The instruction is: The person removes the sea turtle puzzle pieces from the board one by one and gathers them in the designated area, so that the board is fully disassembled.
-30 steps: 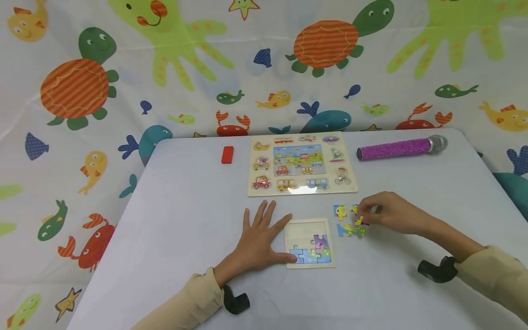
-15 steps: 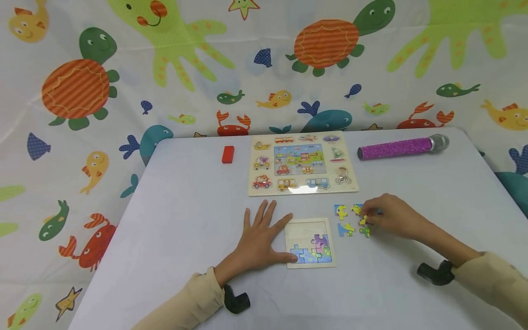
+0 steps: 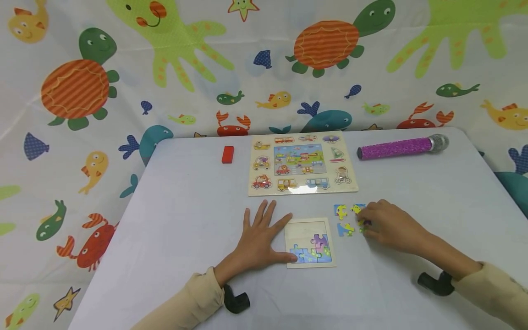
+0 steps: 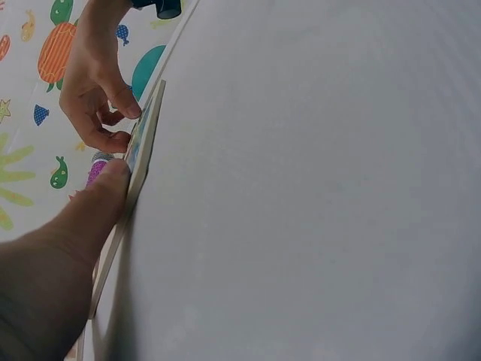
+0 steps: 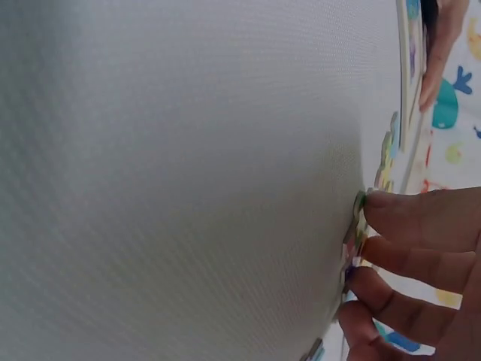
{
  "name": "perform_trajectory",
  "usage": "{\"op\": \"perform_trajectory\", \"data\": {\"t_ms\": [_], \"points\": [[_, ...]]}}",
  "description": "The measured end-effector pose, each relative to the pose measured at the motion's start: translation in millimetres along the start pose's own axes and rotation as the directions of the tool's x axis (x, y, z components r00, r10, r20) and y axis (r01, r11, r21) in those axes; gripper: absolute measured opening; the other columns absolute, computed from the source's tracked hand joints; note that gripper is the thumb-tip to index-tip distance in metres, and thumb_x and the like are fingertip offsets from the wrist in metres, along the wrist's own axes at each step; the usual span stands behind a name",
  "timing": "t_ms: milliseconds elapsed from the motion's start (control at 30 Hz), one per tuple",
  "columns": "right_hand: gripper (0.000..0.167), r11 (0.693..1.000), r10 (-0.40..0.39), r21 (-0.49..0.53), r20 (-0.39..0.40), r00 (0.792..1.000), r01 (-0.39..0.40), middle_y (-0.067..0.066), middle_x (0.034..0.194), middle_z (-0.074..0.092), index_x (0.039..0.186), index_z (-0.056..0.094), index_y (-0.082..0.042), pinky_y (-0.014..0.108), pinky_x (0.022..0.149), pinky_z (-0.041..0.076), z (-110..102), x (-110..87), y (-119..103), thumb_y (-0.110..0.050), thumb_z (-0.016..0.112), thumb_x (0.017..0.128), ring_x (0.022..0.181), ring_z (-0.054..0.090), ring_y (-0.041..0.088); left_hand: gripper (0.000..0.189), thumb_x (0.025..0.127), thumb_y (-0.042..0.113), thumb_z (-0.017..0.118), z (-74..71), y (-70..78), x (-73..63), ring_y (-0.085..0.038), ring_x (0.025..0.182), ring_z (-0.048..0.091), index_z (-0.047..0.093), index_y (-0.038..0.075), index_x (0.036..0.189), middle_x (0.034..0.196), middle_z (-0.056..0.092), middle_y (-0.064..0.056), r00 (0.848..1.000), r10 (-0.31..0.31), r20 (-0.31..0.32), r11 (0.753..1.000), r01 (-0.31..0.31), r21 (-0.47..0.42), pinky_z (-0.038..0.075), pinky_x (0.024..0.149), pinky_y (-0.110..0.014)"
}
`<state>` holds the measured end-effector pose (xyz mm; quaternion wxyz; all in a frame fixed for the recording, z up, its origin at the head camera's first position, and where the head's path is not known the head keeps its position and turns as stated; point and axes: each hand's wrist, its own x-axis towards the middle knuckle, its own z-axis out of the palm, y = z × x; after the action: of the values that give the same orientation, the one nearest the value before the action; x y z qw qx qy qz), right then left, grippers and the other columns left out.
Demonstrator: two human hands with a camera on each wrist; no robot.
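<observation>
My left hand [image 3: 257, 243] lies spread on the white table, its thumb pressing the lower left corner of a small wooden jigsaw tray [image 3: 311, 265]. Joined blue and purple pieces [image 3: 319, 241] fill the tray's bottom and right side; bare wood shows at upper left. Right of it lie loose yellow-and-blue jigsaw pieces [image 3: 340, 211]. My right hand [image 3: 389, 227] is over the rightmost of them, partly covering them. In the right wrist view, its thumb and curled fingers [image 5: 394, 256] pinch a jigsaw piece [image 5: 359, 201] low at the tabletop.
Behind the tray lies a larger wooden vehicle puzzle board [image 3: 303, 187]. A red block [image 3: 228, 155] is to its left, and a purple glittery microphone [image 3: 400, 148] to its right. A sea-animal cloth [image 3: 185, 105] hangs behind the table.
My right hand has turned and lowered over the rightmost loose pieces, hiding more of the lower one. The left hand and the tray stay put.
</observation>
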<state>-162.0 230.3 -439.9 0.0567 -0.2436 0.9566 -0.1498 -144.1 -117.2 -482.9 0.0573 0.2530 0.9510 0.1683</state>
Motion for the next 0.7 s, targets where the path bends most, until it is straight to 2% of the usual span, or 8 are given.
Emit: {"op": "perform_trajectory", "data": {"t_ms": [233, 300, 367, 500, 600, 700], "points": [[0.032, 0.999, -0.03, -0.041, -0.028, 0.999, 0.029, 0.003, 0.102, 0.072, 0.106, 0.079, -0.01, 0.039, 0.074, 0.052, -4, 1.3, -10, -0.008, 0.088, 0.076, 0.091, 0.059, 0.022, 0.102, 0.073, 0.071, 0.078, 0.3, -1.1, -0.3, -0.035, 0.157, -0.001, 0.042, 0.028, 0.158, 0.17, 0.012, -0.013, 1.0, -0.003, 0.005, 1.0, 0.003, 0.011, -0.003, 0.115, -0.072], [0.034, 0.997, -0.067, -0.037, -0.053, 0.996, 0.065, 0.005, 0.106, 0.071, 0.107, 0.079, -0.012, 0.043, 0.08, 0.053, -4, 5.2, -20, -0.009, 0.088, 0.075, 0.098, 0.059, 0.026, 0.102, 0.073, 0.071, 0.079, -0.1, -1.4, -0.6, -0.035, 0.157, -0.001, 0.042, 0.028, 0.158, 0.17, 0.012, -0.013, 1.0, -0.005, 0.005, 1.0, 0.005, 0.012, -0.003, 0.115, -0.072], [0.036, 0.992, -0.122, -0.027, -0.071, 0.99, 0.12, 0.008, 0.116, 0.068, 0.11, 0.079, -0.013, 0.048, 0.086, 0.053, -2, 9.9, -32, -0.012, 0.089, 0.076, 0.11, 0.057, 0.031, 0.102, 0.073, 0.071, 0.079, -0.5, -1.4, -0.7, -0.035, 0.157, -0.001, 0.042, 0.028, 0.158, 0.17, 0.013, -0.014, 1.0, -0.005, 0.004, 1.0, 0.005, 0.01, -0.002, 0.115, -0.073], [0.039, 0.975, -0.219, -0.035, -0.052, 0.974, 0.217, 0.015, 0.141, 0.056, 0.113, 0.078, -0.016, 0.065, 0.098, 0.045, 11, 15.8, -55, -0.023, 0.091, 0.076, 0.136, 0.041, 0.041, 0.102, 0.073, 0.071, 0.079, -0.9, -0.8, 0.1, -0.035, 0.157, -0.001, 0.042, 0.028, 0.158, 0.17, 0.012, -0.014, 1.0, -0.007, 0.01, 1.0, 0.007, 0.002, -0.003, 0.115, -0.072], [0.039, 0.97, -0.239, -0.063, -0.04, 0.97, 0.236, 0.017, 0.149, 0.049, 0.109, 0.078, -0.014, 0.071, 0.1, 0.04, 23, 15.4, -66, -0.028, 0.091, 0.075, 0.141, 0.035, 0.044, 0.101, 0.074, 0.071, 0.078, -0.6, -0.6, 0.9, -0.035, 0.157, -0.002, 0.041, 0.029, 0.158, 0.171, 0.012, -0.014, 1.0, -0.005, 0.014, 1.0, 0.005, 0.001, -0.003, 0.115, -0.072], [0.038, 0.97, -0.237, -0.077, -0.056, 0.97, 0.232, 0.018, 0.15, 0.049, 0.103, 0.077, -0.011, 0.07, 0.102, 0.039, 31, 14.9, -71, -0.028, 0.092, 0.073, 0.141, 0.038, 0.044, 0.101, 0.074, 0.072, 0.078, -0.8, -1.3, 0.6, -0.035, 0.157, -0.001, 0.042, 0.029, 0.158, 0.17, 0.012, -0.014, 1.0, -0.007, 0.011, 1.0, 0.007, 0.008, -0.002, 0.115, -0.072]]}}
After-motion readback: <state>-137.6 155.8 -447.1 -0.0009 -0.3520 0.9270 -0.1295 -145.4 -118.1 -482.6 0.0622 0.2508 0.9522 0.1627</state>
